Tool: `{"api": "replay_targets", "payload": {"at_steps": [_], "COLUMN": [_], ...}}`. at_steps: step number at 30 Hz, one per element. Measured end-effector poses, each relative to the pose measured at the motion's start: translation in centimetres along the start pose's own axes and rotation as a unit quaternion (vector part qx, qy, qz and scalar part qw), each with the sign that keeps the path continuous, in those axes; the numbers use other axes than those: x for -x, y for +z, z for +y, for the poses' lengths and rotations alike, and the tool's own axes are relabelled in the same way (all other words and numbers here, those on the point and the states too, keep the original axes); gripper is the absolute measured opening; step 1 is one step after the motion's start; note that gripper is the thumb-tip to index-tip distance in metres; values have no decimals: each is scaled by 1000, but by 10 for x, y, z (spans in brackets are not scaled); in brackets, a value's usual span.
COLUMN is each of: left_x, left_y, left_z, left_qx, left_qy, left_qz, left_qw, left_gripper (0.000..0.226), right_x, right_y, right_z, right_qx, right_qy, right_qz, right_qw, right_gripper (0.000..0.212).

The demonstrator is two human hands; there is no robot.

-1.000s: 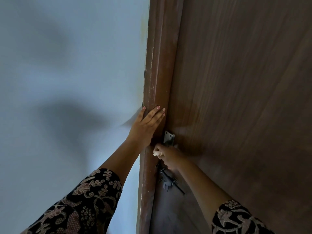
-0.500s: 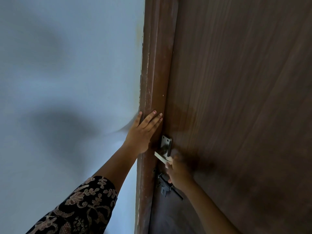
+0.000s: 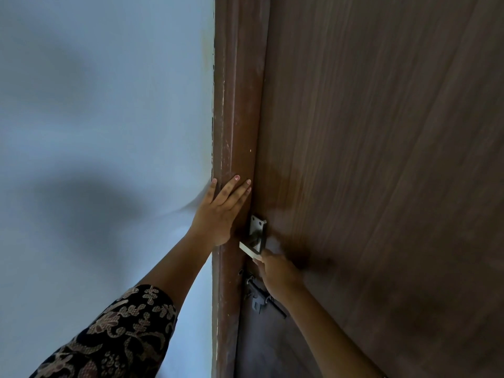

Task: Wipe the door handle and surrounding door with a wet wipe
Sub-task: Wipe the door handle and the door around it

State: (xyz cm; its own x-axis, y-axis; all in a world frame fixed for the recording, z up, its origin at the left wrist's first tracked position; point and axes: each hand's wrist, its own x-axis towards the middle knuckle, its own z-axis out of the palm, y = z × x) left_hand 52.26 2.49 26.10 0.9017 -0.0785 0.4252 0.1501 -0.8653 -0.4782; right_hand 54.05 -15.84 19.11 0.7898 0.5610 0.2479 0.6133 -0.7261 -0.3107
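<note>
Handle (image 3: 255, 242), a metal lever on its plate, sat at the door's (image 3: 381, 159) left edge, about 6 o'clock from frame centre. Wipe (image 3: 272, 244) showed as a pale blur just right of the plate, touching the door. Right hand (image 3: 278, 271) at 5 o'clock of the handle pressed it there; grip on it hidden, can't tell. Left hand (image 3: 222, 211) lay flat, fingers spread, holding nothing, on the frame (image 3: 237, 105) at 10 o'clock, probably bracing. Bolt (image 3: 259, 296) below, untouched.

Matt wood-grain door (image 3: 381, 132), scuffed brown-painted wooden frame (image 3: 237, 105), brushed metal handle (image 3: 256, 236), smooth matt wall (image 3: 109, 105).
</note>
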Motion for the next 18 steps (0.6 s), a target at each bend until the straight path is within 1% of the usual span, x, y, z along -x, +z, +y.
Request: {"api": "replay_targets", "payload": {"at_steps": [2, 4, 6, 7, 8, 9, 11, 12, 13, 14, 15, 16, 18], "left_x": [0, 0, 0, 0, -1, -1, 0, 1, 1, 2, 2, 2, 2], "left_y": [0, 1, 2, 2, 2, 2, -1, -1, -1, -1, -1, -1, -2], "left_z": [-1, -1, -1, -1, -1, -1, -2, -1, -2, -1, -1, -1, -1], "left_qx": [0, 1, 6, 8, 9, 9, 8, 6, 1, -3, -4, -2, 6], "left_qy": [-2, 1, 2, 2, 2, 3, 5, 5, 5, 5, 6, 6, 6], "left_qz": [3, -1, -4, -3, -1, 0, -2, -2, -1, 1, 2, 3, 2], "left_qw": [1000, 1000, 1000, 1000, 1000, 1000, 1000, 1000, 1000, 1000, 1000, 1000, 1000], "left_gripper": [96, 96, 97, 97, 97, 97, 97, 97, 96, 96, 96, 96, 95], "right_x": [10, 18, 25, 29, 32, 33, 25, 16, 7, -1, -7, -10, -7], "right_y": [-7, -18, -29, -35, -42, -48, -58, -62, -67, -72, -73, -69, -49], "right_z": [4, 10, 14, 14, 11, 7, -4, -7, -9, -10, -9, -6, 5], "right_qx": [7, 0, -6, 20, 75, 147, 252, 293, 334, 372, 405, 457, 578], "right_qy": [-13, -7, -1, -10, -37, -69, -111, -126, -135, -128, -120, -131, -160], "right_qz": [14, -4, -29, -22, 14, 67, 168, 207, 226, 217, 177, 136, 16], "right_qw": [1000, 1000, 1000, 1000, 996, 985, 946, 925, 905, 893, 889, 869, 800], "right_gripper": [36, 37, 31, 27, 23, 22, 30, 32, 34, 40, 48, 56, 66]}}
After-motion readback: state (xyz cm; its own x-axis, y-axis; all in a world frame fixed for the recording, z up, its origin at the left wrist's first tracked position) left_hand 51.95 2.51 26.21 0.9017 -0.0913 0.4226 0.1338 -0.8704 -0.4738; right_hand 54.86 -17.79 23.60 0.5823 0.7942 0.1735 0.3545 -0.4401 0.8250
